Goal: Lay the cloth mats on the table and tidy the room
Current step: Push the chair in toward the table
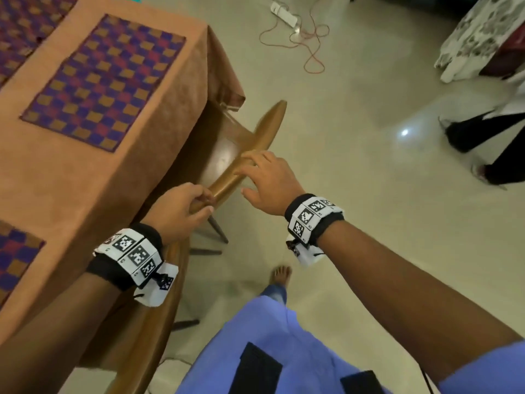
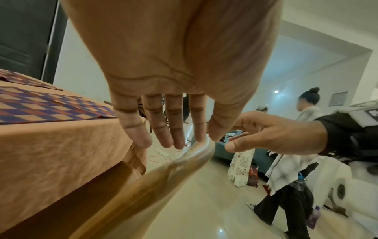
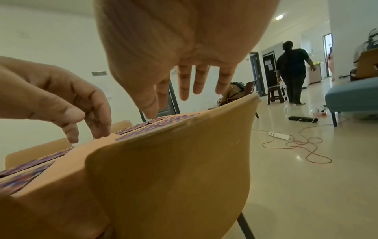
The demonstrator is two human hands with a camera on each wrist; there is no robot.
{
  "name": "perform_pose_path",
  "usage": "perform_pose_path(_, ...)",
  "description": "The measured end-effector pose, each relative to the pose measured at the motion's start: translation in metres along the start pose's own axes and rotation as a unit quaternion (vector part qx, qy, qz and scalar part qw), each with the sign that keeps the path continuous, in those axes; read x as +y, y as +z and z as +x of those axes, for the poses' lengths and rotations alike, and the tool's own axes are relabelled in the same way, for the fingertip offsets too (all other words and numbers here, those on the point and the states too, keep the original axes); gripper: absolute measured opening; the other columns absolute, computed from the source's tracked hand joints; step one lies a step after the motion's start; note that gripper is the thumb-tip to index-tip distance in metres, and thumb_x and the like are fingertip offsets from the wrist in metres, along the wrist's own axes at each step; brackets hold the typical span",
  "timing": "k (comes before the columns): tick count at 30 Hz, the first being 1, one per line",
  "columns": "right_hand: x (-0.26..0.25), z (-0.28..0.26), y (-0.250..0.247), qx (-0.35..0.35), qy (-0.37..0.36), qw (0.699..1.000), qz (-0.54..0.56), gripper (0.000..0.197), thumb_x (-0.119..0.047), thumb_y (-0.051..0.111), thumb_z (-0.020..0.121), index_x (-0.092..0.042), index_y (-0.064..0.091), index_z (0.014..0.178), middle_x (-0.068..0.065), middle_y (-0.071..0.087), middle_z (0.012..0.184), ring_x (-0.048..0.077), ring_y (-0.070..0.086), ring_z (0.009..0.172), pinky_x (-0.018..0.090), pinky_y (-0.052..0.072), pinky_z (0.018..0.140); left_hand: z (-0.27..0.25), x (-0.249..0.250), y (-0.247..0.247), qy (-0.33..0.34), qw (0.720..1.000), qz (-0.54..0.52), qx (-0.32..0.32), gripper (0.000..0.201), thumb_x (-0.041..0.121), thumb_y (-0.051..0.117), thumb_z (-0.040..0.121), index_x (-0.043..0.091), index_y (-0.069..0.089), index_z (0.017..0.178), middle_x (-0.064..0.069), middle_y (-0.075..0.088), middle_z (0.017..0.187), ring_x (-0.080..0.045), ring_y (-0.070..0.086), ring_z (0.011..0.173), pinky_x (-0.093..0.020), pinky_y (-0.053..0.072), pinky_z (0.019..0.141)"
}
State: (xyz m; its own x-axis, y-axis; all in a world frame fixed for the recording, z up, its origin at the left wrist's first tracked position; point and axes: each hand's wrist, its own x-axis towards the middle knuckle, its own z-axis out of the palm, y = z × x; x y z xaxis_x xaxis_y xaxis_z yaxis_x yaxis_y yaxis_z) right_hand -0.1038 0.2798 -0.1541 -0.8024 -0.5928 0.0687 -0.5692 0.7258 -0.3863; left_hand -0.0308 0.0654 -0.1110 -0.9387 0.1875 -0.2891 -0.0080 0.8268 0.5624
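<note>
Checkered purple-and-orange cloth mats lie flat on the orange-clothed table. A wooden chair is tucked under the table's corner, its curved back showing. My left hand is at the near end of the chair back, fingers fairly straight, thumb and index tips at the rim. My right hand is spread just over the middle of the rim, fingers straight and holding nothing.
A white power strip with a looping orange cable lies on the floor beyond the chair. A person walks at the right near a floral cloth. A second chair back sits under my left forearm.
</note>
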Motion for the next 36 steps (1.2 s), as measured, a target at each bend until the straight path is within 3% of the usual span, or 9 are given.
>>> perform_pose_path(4,0.061,0.045,-0.029,-0.047,0.014,0.999,0.014,0.027,-0.023,0.059,0.084,-0.024,0.067,0.109,0.005,0.052,0.139,0.026,0.043,0.131,0.049,0.044,0.097,0.070,0.024,-0.007,-0.043,0.998,0.020,-0.045,0.023,0.029,0.062,0.087,0.022,0.062,0.108,0.004,0.060,0.101,-0.013,0.058,0.092,-0.036,0.050,0.084)
perform_pose_path(7,0.100,0.067,-0.039,-0.093,0.008,0.995,0.025,0.026,-0.022,0.057,0.085,-0.026,0.066,0.109,0.002,0.049,0.141,0.025,0.041,0.131,0.050,0.045,0.096,0.109,0.036,0.001,-0.067,0.995,0.037,-0.065,0.014,0.037,0.063,0.084,0.029,0.059,0.095,0.005,0.062,0.095,-0.014,0.060,0.086,-0.034,0.051,0.078)
perform_pose_path(10,0.139,0.094,-0.047,-0.120,-0.056,0.991,0.036,0.028,-0.024,0.059,0.083,-0.028,0.067,0.109,0.002,0.055,0.134,0.025,0.045,0.124,0.049,0.048,0.091,0.152,0.049,0.009,-0.088,0.995,0.033,-0.045,0.014,0.038,0.064,0.082,0.026,0.056,0.085,0.005,0.060,0.088,-0.014,0.058,0.079,-0.031,0.048,0.070)
perform_pose_path(13,0.174,0.128,-0.054,-0.161,-0.134,0.977,0.034,0.032,-0.039,0.065,0.080,-0.029,0.066,0.111,-0.001,0.059,0.122,0.021,0.048,0.114,0.042,0.049,0.087,0.198,0.067,0.013,-0.098,0.994,0.026,-0.031,0.015,0.038,0.063,0.083,0.024,0.056,0.083,0.004,0.059,0.084,-0.012,0.056,0.074,-0.027,0.044,0.063)
perform_pose_path(16,0.211,0.170,-0.059,-0.223,-0.197,0.954,0.032,0.034,-0.047,0.063,0.077,-0.032,0.064,0.108,-0.005,0.059,0.107,0.017,0.050,0.097,0.038,0.050,0.077,0.252,0.084,0.009,-0.124,0.992,0.005,-0.013,0.019,0.038,0.063,0.083,0.020,0.057,0.084,0.002,0.060,0.085,-0.015,0.056,0.076,-0.030,0.044,0.066)
perform_pose_path(20,0.256,0.221,-0.080,-0.288,-0.213,0.933,0.037,0.025,-0.035,0.060,0.084,-0.029,0.064,0.108,-0.003,0.065,0.103,0.023,0.060,0.095,0.040,0.051,0.077,0.306,0.102,-0.004,-0.177,0.982,-0.063,-0.012,0.020,0.038,0.062,0.085,0.020,0.062,0.094,0.001,0.064,0.089,-0.015,0.060,0.081,-0.035,0.051,0.073)
perform_pose_path(29,0.345,0.391,-0.104,-0.353,-0.250,0.901,0.008,0.023,-0.030,0.056,0.089,-0.029,0.067,0.110,-0.005,0.067,0.107,0.019,0.061,0.097,0.033,0.049,0.079,0.412,0.088,-0.048,-0.314,0.928,-0.166,0.112,0.015,0.035,0.062,0.085,0.030,0.061,0.099,0.008,0.060,0.101,-0.010,0.059,0.094,-0.036,0.051,0.087)
perform_pose_path(33,0.341,0.485,-0.096,-0.355,-0.308,0.883,-0.013,0.024,-0.028,0.056,0.091,-0.026,0.068,0.112,-0.003,0.067,0.111,0.018,0.059,0.100,0.027,0.040,0.076,0.459,0.056,-0.075,-0.344,0.907,-0.154,0.187,0.024,0.032,0.063,0.086,0.023,0.062,0.108,0.003,0.059,0.107,-0.013,0.056,0.099,-0.033,0.047,0.090)
perform_pose_path(36,0.321,0.565,-0.084,-0.348,-0.352,0.869,-0.020,0.025,-0.024,0.056,0.089,-0.024,0.069,0.110,0.001,0.066,0.113,0.023,0.059,0.100,0.031,0.045,0.076,0.492,0.019,-0.097,-0.380,0.870,-0.166,0.266,0.025,0.032,0.064,0.084,0.024,0.062,0.108,0.004,0.058,0.110,-0.013,0.054,0.103,-0.034,0.046,0.094)
